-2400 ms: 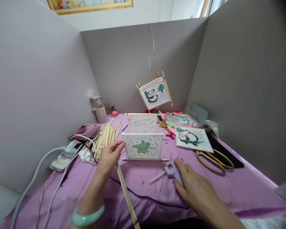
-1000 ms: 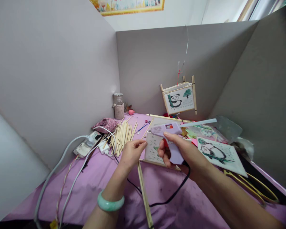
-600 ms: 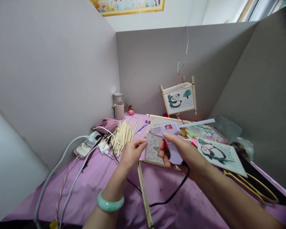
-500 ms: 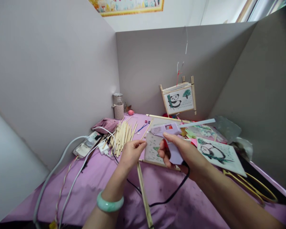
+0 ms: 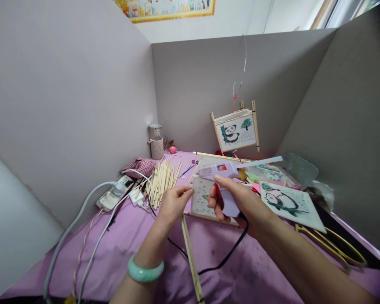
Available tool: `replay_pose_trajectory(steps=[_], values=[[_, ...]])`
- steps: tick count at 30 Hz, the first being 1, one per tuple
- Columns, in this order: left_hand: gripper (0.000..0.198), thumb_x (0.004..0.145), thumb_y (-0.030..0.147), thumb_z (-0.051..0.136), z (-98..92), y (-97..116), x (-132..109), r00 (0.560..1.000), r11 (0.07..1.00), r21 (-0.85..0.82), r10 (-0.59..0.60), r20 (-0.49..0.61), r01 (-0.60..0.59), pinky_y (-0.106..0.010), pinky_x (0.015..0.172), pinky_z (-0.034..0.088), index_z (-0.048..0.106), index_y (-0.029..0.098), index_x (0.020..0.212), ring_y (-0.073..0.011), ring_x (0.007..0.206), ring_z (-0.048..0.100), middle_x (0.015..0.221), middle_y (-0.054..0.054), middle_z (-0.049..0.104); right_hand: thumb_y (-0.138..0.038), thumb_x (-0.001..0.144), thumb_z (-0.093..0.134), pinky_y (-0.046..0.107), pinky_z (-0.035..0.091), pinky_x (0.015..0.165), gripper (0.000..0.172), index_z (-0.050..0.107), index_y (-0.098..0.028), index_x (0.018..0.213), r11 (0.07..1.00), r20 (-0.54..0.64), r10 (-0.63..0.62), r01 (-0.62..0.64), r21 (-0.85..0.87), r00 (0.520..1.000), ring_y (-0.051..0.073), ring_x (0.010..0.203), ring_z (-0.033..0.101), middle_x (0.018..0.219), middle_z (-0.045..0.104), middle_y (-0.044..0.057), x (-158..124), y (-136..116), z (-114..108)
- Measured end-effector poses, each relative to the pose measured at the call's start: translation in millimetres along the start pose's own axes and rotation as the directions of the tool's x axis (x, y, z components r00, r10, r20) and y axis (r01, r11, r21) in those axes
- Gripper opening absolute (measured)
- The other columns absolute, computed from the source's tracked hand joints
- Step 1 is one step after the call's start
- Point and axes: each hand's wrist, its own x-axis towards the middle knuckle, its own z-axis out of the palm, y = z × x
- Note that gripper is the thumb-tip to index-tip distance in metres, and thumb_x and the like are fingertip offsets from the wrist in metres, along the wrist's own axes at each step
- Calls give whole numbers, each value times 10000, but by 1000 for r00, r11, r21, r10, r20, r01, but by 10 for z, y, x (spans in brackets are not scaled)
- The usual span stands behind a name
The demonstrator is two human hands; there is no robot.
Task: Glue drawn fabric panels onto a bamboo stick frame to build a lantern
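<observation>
In my right hand (image 5: 231, 198) is a lilac glue gun (image 5: 229, 202), its nozzle pointing left and a clear glue stick (image 5: 261, 162) jutting from its back. My left hand (image 5: 174, 204) is closed in a pinch near the nozzle; what lies between its fingertips is too small to make out. A light wooden strip (image 5: 191, 257) runs from below my left hand toward me. Beneath the glue gun lies a pale panel (image 5: 200, 194) with green drawing and wooden sticks along its edges, partly hidden by my right hand.
Wooden sticks (image 5: 161, 181) are piled left of centre, beside a power strip (image 5: 112, 196) with cables. A jar (image 5: 156, 143) stands behind. A panda lantern (image 5: 237, 133) hangs at the back. Right are a panda drawing (image 5: 289, 204), gold-handled scissors (image 5: 329, 247) and plastic bags (image 5: 299, 169).
The whole view has shifted very slightly. Both hands keep nearly the same pose, and the glue gun is still held beside my left fingertips.
</observation>
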Motion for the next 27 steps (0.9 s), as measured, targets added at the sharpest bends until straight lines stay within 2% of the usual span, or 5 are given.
replay_pose_trajectory(steps=[4, 10, 15, 20, 27], values=[[296, 761, 362, 603, -5, 7, -2, 1000, 1000, -1, 0, -7, 0, -280, 743, 472, 755, 146, 896, -212, 815, 663, 857, -64, 744, -521, 828, 510, 201, 292, 367, 399, 567, -152, 690, 1000, 0, -1, 1, -7, 1000, 85, 374, 530, 586, 622, 9, -23, -4, -17], [305, 747, 378, 606, -10, 51, -23, 1000, 1000, 17, -18, -21, 18, -264, 605, 454, 762, 145, 867, -198, 687, 640, 713, -48, 719, -515, 839, 502, 197, 302, 370, 407, 572, -144, 686, 1000, -15, 13, -14, -24, 1000, 81, 374, 530, 580, 619, 13, -29, -4, -25], [317, 757, 386, 595, -20, 24, -6, 1000, 999, 35, 0, -13, 1, -266, 630, 459, 761, 147, 884, -203, 729, 651, 790, -56, 736, -520, 841, 501, 188, 288, 355, 408, 560, -148, 684, 1000, -20, 9, -9, -11, 1000, 82, 375, 527, 585, 618, 16, -54, 6, -75], [323, 765, 395, 587, -28, 16, -1, 1000, 997, 73, -11, -2, 11, -275, 724, 471, 755, 154, 899, -214, 821, 663, 870, -50, 747, -512, 845, 498, 185, 304, 358, 405, 558, -149, 676, 1000, -25, 4, -4, -2, 1000, 88, 370, 531, 569, 612, 18, -85, 19, -120], [322, 756, 411, 595, -25, 0, -5, 1000, 995, 99, -8, -30, 10, -256, 671, 464, 762, 172, 893, -206, 797, 657, 847, -41, 745, -520, 848, 493, 184, 292, 352, 415, 559, -150, 673, 1000, -7, 5, -5, 21, 1000, 87, 368, 527, 573, 610, 18, -115, 28, -173]])
